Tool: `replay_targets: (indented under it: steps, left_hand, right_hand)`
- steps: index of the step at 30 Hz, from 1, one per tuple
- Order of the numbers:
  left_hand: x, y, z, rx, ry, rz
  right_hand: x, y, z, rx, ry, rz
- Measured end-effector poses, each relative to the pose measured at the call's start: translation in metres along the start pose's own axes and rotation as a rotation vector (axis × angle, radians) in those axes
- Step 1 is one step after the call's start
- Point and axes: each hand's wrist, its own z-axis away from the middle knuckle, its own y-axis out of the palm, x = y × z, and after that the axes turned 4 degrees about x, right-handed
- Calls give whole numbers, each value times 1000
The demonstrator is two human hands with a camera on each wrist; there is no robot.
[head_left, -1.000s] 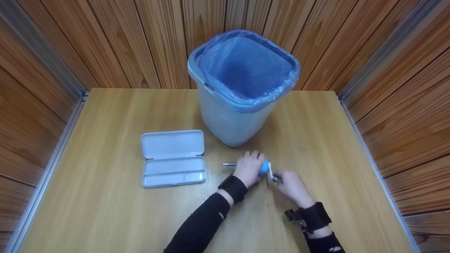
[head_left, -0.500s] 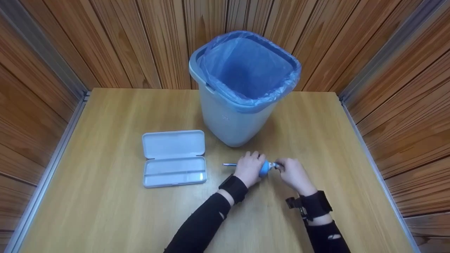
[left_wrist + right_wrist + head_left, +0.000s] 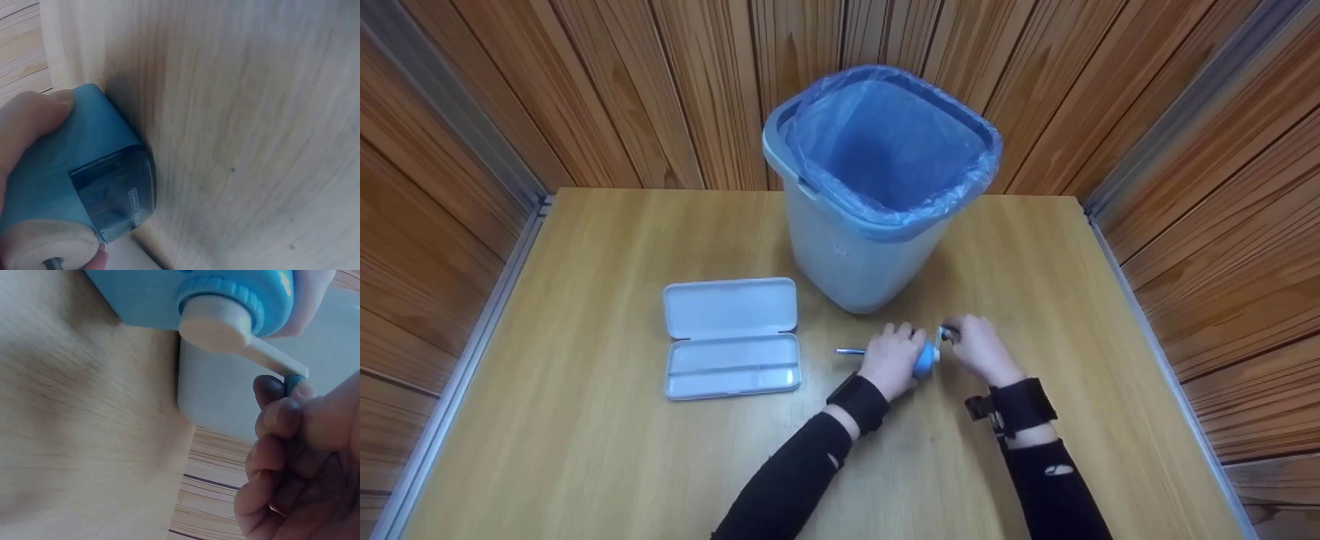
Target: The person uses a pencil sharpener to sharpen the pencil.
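My left hand [image 3: 891, 360] grips a blue crank pencil sharpener [image 3: 48, 169] and holds it on the table. A pencil [image 3: 850, 351] sticks out of the sharpener's left end in the head view. In the left wrist view, the sharpener's dark see-through shavings drawer [image 3: 121, 188] faces the camera. My right hand [image 3: 979, 349] pinches the blue knob [image 3: 292, 382] of the white crank handle [image 3: 275, 357] between thumb and forefinger. The crank points away from me and its knob is mostly covered by the fingers.
An open light-blue pencil case [image 3: 733, 379] lies to the left, its lid folded back. Behind the hands stands a tall light-coloured bin [image 3: 855, 262] lined with a blue bag [image 3: 885, 161]. Wood-plank walls enclose the table [image 3: 585, 450] at the back and sides.
My right hand has turned the crank from near me round to the far side, moving forward with it. My left hand and the sharpener have stayed in place.
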Motion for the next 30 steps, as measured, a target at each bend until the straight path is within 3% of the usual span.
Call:
replay_targets:
  steps: [8, 14, 16, 20, 30]
  left_hand:
    - [0, 0, 0, -8, 4, 4]
    - [2, 2, 1, -66, 10, -3]
    - [2, 2, 1, -84, 10, -8]
    - [2, 2, 1, -100, 5, -12]
    - [1, 0, 2, -15, 4, -2]
  right_hand:
    - [-13, 15, -19, 18, 34, 25]
    - [-26, 40, -23, 139, 66, -10]
    - [-29, 46, -19, 160, 65, -13]
    - [-29, 53, -8, 125, 58, 11]
    - [-19, 58, 25, 122, 106, 50]
